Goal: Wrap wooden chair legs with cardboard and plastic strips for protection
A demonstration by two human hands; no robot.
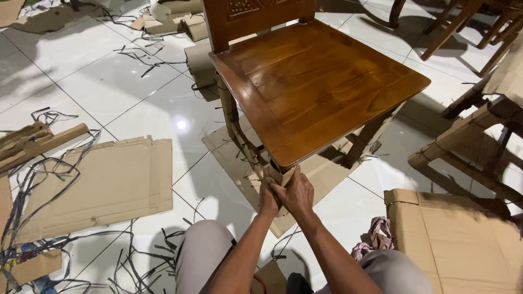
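Knees (202, 245) low; left hand (268, 197), right hand (297, 193) clasped round cardboard-wrapped chair leg (279, 177); straps (32, 179), cardboard sheet (103, 182) beside.

Both hands on the wooden chair (321, 81) front leg: left hand (268, 199) and right hand (297, 195) clasp the cardboard wrap (280, 175) just under the seat corner. Flat cardboard sheet (103, 182) and loose black strapping (32, 185) on the tiled floor (109, 87) at left.

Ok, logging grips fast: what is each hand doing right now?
Left hand: closed on the cardboard wrap around the chair leg.
Right hand: closed on the same cardboard wrap, beside the left hand.
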